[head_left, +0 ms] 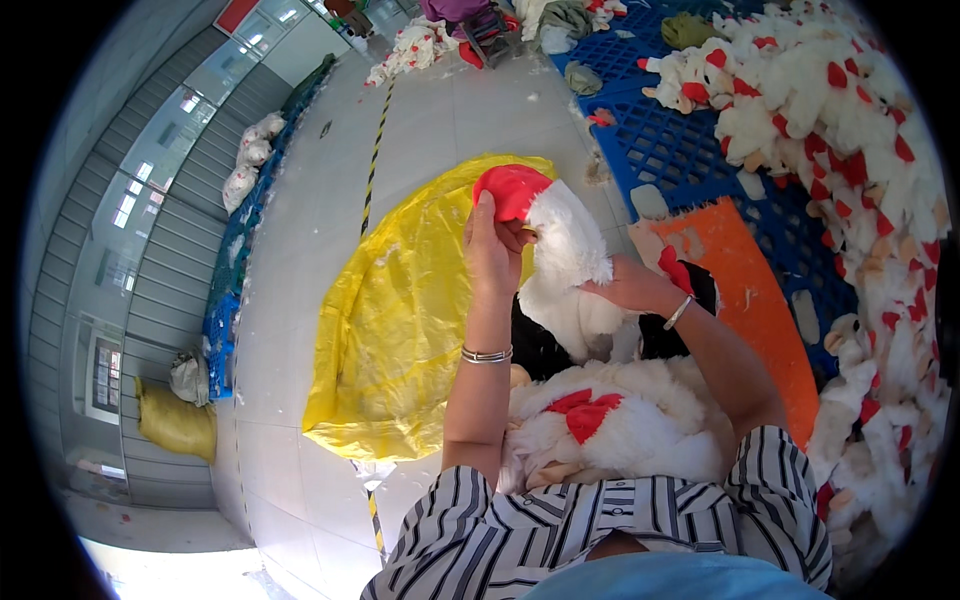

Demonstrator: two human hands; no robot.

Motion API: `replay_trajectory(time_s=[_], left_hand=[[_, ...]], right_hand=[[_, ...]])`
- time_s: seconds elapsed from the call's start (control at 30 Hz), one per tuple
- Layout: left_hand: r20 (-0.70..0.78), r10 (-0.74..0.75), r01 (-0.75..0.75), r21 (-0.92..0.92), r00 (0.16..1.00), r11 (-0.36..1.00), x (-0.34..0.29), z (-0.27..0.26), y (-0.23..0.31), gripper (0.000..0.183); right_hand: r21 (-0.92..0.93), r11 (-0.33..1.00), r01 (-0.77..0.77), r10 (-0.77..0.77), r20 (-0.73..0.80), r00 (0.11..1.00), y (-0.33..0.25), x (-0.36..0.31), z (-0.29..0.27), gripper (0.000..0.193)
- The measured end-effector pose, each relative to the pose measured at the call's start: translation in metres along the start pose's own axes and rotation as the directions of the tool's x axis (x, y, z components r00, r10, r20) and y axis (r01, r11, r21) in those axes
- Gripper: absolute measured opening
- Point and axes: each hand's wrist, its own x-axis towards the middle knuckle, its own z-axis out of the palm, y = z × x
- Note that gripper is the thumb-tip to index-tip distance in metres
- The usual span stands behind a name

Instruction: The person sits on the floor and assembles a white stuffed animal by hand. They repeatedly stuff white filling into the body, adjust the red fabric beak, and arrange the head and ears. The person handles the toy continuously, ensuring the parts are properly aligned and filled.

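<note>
A fluffy white plush piece with a red end (pixel 567 240) is stretched between my two hands, in front of my body. My left hand (pixel 492 248) pinches its red part, thumb up on the near left side. My right hand (pixel 640 287) grips the white fur lower down, on the right. The piece looks limp, like an unstuffed plush toy skin. Below it, more white plush skins (pixel 640 440) with a red bow-like piece (pixel 585 412) lie heaped on my lap.
A yellow plastic sheet or bag (pixel 390 330) lies spread on the floor at left. To the right, an orange board (pixel 755 310) rests near a blue plastic pallet (pixel 650 135). A large pile of white and red plush skins (pixel 870 130) covers the far right. Another person (pixel 460 12) is at the back.
</note>
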Motion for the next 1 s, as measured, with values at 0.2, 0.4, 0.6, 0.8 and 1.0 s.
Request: replay_trajectory(time_s=[0.2,0.4,0.6,0.8,1.0], left_hand=[[0.213,-0.280,0.080,0.647,0.936,0.759,-0.035,-0.049,-0.084,0.062],[0.319,-0.384,0.122,0.609,0.866,0.784,-0.057,-0.056,-0.131,0.066],[-0.069,-0.363,0.295,0.729,0.929,0.618,-0.051,-0.084,-0.150,0.044],[-0.044,-0.272,0.194,0.808,0.961,0.556,-0.048,-0.090,-0.155,0.045],[0.097,-0.466,0.142,0.881,0.879,0.452,-0.059,-0.111,-0.177,0.036]], right_hand=[[0.612,0.778,0.141,0.100,-0.342,0.934,0.000,0.008,-0.004,0.043],[0.641,0.751,0.157,0.146,-0.393,0.908,0.005,0.003,-0.009,0.048],[0.756,0.628,0.184,0.213,-0.395,0.894,-0.003,0.003,-0.024,0.056],[0.819,0.501,0.278,0.363,-0.491,0.792,-0.016,-0.004,-0.035,0.067],[0.856,0.362,0.370,0.319,-0.487,0.813,0.024,-0.004,-0.062,0.074]])
